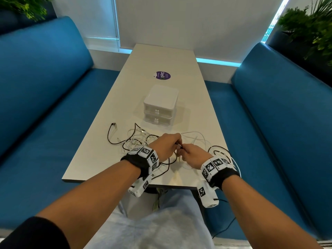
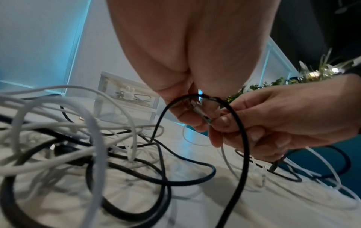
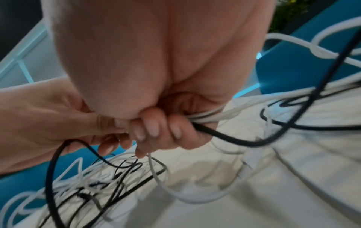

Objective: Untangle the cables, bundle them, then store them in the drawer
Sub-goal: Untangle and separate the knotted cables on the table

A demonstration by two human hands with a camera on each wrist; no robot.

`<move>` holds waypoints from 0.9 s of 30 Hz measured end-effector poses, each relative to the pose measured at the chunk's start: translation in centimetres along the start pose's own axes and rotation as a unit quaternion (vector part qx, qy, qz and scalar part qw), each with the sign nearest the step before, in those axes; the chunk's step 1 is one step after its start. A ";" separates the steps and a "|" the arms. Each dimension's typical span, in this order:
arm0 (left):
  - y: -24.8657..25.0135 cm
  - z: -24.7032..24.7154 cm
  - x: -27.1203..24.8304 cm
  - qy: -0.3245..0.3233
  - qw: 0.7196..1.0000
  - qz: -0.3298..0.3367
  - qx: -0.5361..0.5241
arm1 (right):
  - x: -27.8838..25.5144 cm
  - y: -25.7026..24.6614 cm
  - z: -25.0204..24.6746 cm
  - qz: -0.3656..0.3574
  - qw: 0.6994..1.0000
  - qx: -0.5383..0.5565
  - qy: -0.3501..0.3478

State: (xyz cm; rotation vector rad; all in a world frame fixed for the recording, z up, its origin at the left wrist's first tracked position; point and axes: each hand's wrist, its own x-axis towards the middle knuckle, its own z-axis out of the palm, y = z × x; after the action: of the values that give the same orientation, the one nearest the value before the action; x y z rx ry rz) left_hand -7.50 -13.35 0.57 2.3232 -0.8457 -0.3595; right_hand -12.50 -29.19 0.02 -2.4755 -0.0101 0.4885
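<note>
Black and white cables (image 1: 138, 141) lie tangled (loops overlapping) before the shut white two-drawer unit (image 1: 159, 106)

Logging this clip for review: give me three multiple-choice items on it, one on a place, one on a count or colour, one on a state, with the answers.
1. Where does the drawer unit stand on the table?
A. Beyond the cable tangle, away from the person
B. Hanging over the near edge
C. On the blue bench

2. How many drawers does the unit show?
A. One
B. Two, stacked
C. Four

3. What state are the drawers in?
A. Both pulled out
B. Top one removed
C. Both pushed in

Answers:
1. A: in the head view the unit sits past the cable tangle, short of the purple sticker.
2. B: two fronts, one above the other, each with a small white knob.
3. C: both fronts sit flush with the frame, while the left hand and right hand each have a grip on cables.
</note>
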 end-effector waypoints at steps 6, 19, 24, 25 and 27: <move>-1.4 -1.8 -0.9 0.025 0.999 -0.001 0.024 | 0.0 0.5 0.5 0.019 1.000 -0.003 0.021; -3.7 -3.4 -5.1 -0.143 0.976 -0.013 0.163 | 0.4 0.7 1.5 0.038 0.998 0.038 0.017; -4.7 -2.0 -5.2 -0.164 0.955 0.008 0.249 | 0.4 0.9 1.7 0.044 0.997 0.057 0.010; -4.7 -1.8 -5.1 -0.156 0.953 0.017 0.259 | 0.4 0.9 1.7 0.045 0.997 0.062 0.010; -4.7 -1.5 -5.0 -0.138 0.952 0.027 0.272 | 0.4 0.9 1.7 0.044 0.997 0.064 0.010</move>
State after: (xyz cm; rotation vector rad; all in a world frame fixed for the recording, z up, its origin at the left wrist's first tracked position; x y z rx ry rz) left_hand -8.36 -6.64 -1.13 2.7861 -1.2733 -0.4839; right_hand -12.82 -28.90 -1.86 -2.3629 0.1342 0.4866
